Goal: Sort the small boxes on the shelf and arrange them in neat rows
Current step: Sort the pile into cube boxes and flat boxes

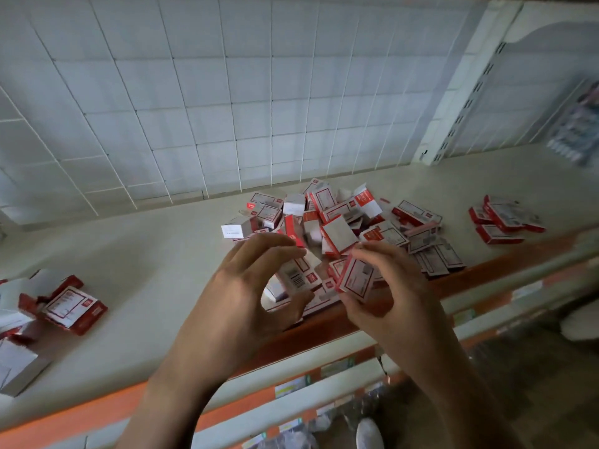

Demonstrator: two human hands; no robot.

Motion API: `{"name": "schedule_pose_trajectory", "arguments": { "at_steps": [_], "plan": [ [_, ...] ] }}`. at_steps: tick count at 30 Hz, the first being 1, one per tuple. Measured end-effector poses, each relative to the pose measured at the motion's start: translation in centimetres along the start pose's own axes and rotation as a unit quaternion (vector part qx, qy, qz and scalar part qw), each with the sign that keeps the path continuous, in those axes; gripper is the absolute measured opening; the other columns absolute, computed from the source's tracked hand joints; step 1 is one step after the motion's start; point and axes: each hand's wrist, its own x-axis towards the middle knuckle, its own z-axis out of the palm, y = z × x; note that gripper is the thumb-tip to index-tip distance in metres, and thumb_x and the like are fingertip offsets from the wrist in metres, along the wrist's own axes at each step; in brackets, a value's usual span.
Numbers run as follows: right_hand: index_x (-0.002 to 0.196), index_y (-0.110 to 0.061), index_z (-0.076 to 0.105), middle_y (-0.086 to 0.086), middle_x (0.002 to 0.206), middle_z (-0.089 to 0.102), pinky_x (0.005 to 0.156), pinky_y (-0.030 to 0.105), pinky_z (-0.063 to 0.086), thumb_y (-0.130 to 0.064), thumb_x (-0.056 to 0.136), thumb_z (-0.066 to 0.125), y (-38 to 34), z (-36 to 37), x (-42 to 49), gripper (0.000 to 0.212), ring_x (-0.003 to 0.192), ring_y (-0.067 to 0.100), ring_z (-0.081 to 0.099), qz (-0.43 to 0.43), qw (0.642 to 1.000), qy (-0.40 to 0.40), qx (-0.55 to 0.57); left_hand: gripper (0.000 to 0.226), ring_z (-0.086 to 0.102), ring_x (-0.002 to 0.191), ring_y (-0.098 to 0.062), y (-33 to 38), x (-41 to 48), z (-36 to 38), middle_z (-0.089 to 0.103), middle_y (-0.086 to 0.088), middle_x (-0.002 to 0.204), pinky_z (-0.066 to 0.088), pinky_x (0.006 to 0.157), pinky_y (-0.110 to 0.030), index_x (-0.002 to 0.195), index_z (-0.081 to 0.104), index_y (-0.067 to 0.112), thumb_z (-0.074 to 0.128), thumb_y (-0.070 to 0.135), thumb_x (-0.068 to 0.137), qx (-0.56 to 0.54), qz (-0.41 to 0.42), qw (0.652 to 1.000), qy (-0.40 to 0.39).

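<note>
Right hand [389, 296] pinches a red-and-white box [356, 276] above the front of the pile [340, 228]. Left hand [240, 296] curls around another box [299, 275]; whether it actually grips, I can't tell. The cream shelf [155, 254] has an orange front edge, with a white wire grid [227, 92] behind. Smaller clusters lie far left [64, 303] and right [502, 218].

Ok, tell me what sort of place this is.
Most likely a shop aisle. The shelf has a wire grid back panel and a slotted upright, the shelf edges below carry label strips, and many identical red-and-white small boxes lie piled on it.
</note>
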Motion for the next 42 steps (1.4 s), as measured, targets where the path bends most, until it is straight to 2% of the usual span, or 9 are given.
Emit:
{"name": "schedule_pose_trajectory", "arguments": {
  "at_steps": [7,10,12,17,21,25,27,35,42],
  "plan": [
    [0.131,-0.012,0.056,0.001,0.137,0.052,0.101,0.018,0.045,-0.036,0.079,0.069,8.6,-7.9,0.4,0.059,0.129,0.008,0.046,0.025,0.998,0.051,-0.011,0.045,0.055,0.114,-0.011,6.9,6.6,8.2,0.059,0.002,0.122,0.051,0.09,-0.027,0.116,0.065,0.016,0.061,0.048,0.084,-0.001,0.052,0.999,-0.008],
    [0.13,-0.014,0.056,0.001,0.138,0.052,0.098,-0.001,0.032,-0.039,0.078,0.069,14.1,-11.7,0.3,0.059,0.128,0.005,0.044,0.075,0.994,0.071,-0.024,0.042,0.055,0.113,-0.013,9.8,10.2,13.1,0.057,0.002,0.124,0.053,0.088,-0.03,0.118,0.063,0.016,0.066,0.041,0.084,-0.005,0.073,0.997,-0.024],
    [0.131,-0.017,0.056,-0.001,0.14,0.05,0.093,-0.005,0.03,-0.041,0.079,0.069,17.4,-13.5,0.2,0.059,0.131,0.007,0.042,0.106,0.991,0.077,-0.03,0.046,0.055,0.114,-0.013,11.5,12.3,16.1,0.055,0.003,0.126,0.054,0.088,-0.032,0.12,0.062,0.017,0.061,0.046,0.084,-0.01,0.083,0.996,-0.035],
    [0.128,-0.015,0.056,0.002,0.138,0.051,0.098,0.027,0.051,-0.041,0.081,0.066,24.8,-17.0,1.0,0.054,0.129,0.015,0.048,0.132,0.985,0.107,-0.006,0.05,0.055,0.114,-0.018,14.5,16.1,23.8,0.054,0.002,0.127,0.055,0.087,-0.038,0.122,0.062,0.018,0.07,0.044,0.08,-0.023,0.063,0.995,-0.074],
    [0.13,-0.016,0.054,0.0,0.139,0.049,0.096,0.023,0.051,-0.038,0.085,0.065,29.0,-17.6,3.0,0.051,0.129,0.012,0.044,0.149,0.985,0.092,-0.008,0.052,0.056,0.112,-0.015,15.0,17.8,27.8,0.054,0.0,0.126,0.056,0.086,-0.034,0.123,0.061,0.015,0.073,0.041,0.079,0.004,0.051,0.995,-0.087],
    [0.137,-0.018,0.051,-0.001,0.147,0.046,0.113,0.03,0.032,-0.03,0.093,0.054,32.0,-16.9,4.4,0.045,0.141,0.018,0.031,0.157,0.985,0.004,-0.078,0.05,0.055,0.111,-0.013,14.6,19.4,30.3,0.053,0.001,0.126,0.054,0.088,-0.031,0.123,0.061,0.015,0.069,0.041,0.082,0.028,0.037,0.995,-0.089],
    [0.137,-0.019,0.051,-0.002,0.15,0.043,0.113,0.025,0.023,-0.023,0.096,0.051,33.0,-16.7,4.8,0.042,0.143,0.017,0.028,0.156,0.983,-0.03,-0.088,0.048,0.055,0.11,-0.013,14.2,19.9,30.9,0.053,0.003,0.125,0.054,0.087,-0.032,0.123,0.06,0.017,0.068,0.041,0.082,0.018,0.023,0.996,-0.089],
    [0.134,-0.017,0.053,-0.003,0.152,0.041,0.117,0.036,0.03,-0.016,0.091,0.05,34.9,-16.0,7.3,0.044,0.143,0.016,0.033,0.118,0.988,-0.057,-0.078,0.047,0.055,0.112,-0.012,12.8,21.6,33.8,0.05,0.002,0.128,0.053,0.09,-0.028,0.125,0.059,0.015,0.074,0.03,0.083,0.02,-0.016,0.993,-0.117],
    [0.141,-0.018,0.046,-0.003,0.155,0.037,0.118,0.04,0.032,-0.012,0.093,0.054,35.7,-16.6,7.6,0.049,0.146,0.015,0.025,0.112,0.989,-0.079,-0.056,0.043,0.054,0.114,-0.013,13.0,22.8,34.6,0.046,0.005,0.135,0.052,0.088,-0.025,0.124,0.06,0.021,0.06,0.042,0.087,0.052,-0.037,0.99,-0.128]
  ]
}}
